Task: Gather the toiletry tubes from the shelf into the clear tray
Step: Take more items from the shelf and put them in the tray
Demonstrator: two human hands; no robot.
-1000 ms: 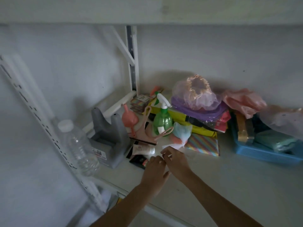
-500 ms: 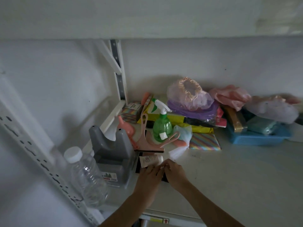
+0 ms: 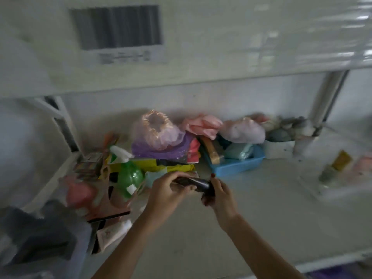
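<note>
Both hands hold a dark tube (image 3: 196, 183) above the shelf's middle. My left hand (image 3: 168, 191) grips its left end and my right hand (image 3: 220, 195) grips its right end. A pale tube (image 3: 112, 234) lies on the shelf at the lower left, beside a dark flat pack. At the far right a clear tray (image 3: 322, 188) stands on the shelf, blurred, with a yellow tube (image 3: 341, 163) and a pinkish item inside.
A green spray bottle (image 3: 128, 174), a pink holder and a grey holder (image 3: 40, 238) crowd the left. Purple and pink bagged caps (image 3: 159, 133) sit behind. A blue tray (image 3: 237, 166) with packets stands at centre right. A shelf board with a barcode label hangs above.
The hands have lifted off the shelf with a dark tube between them. The view has swung right and up, bringing the shelf's right side and the clear tray into sight.
</note>
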